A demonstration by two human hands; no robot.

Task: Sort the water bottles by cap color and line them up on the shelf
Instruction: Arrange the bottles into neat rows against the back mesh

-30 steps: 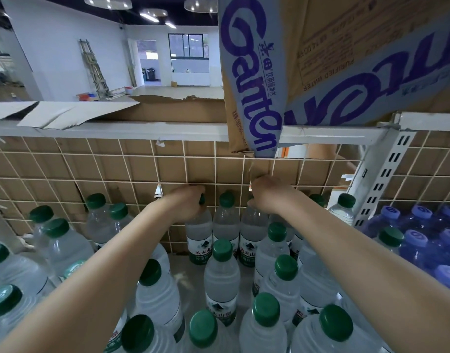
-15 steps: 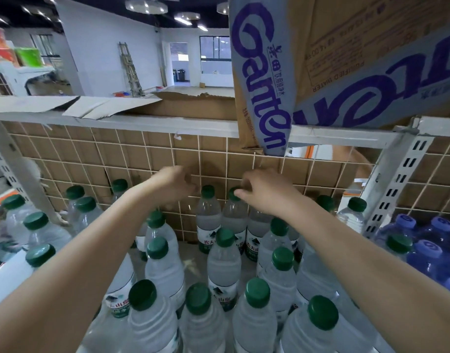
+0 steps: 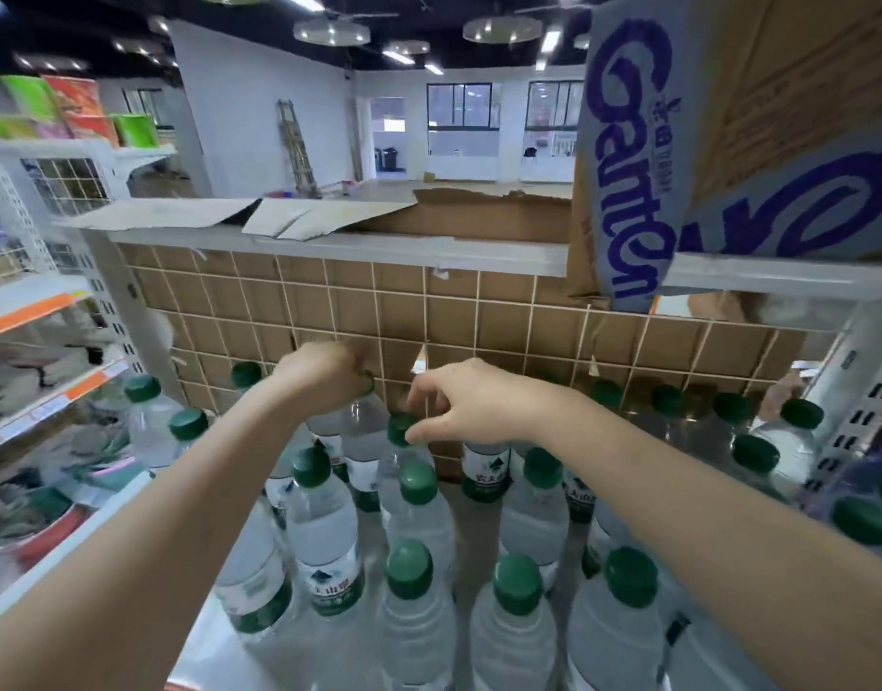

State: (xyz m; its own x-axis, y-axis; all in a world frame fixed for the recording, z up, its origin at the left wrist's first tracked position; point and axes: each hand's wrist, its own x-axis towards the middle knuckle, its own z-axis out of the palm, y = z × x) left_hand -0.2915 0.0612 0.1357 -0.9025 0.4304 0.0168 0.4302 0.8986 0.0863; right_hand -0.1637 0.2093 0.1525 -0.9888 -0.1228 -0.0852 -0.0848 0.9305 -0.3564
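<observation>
While both hands move left along the back row, the left hand [image 3: 324,376] grips a green cap [image 3: 368,381]; the right hand [image 3: 471,406] pinches another cap [image 3: 400,429], so the lining up goes on.

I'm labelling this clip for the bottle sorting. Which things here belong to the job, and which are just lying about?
Part of the job:
- green-capped bottles
- shelf
- left hand, grip closed on a bottle top
- right hand, fingers at a green cap

Lying about:
- Ganten carton
- flattened cardboard
- ladder
</observation>
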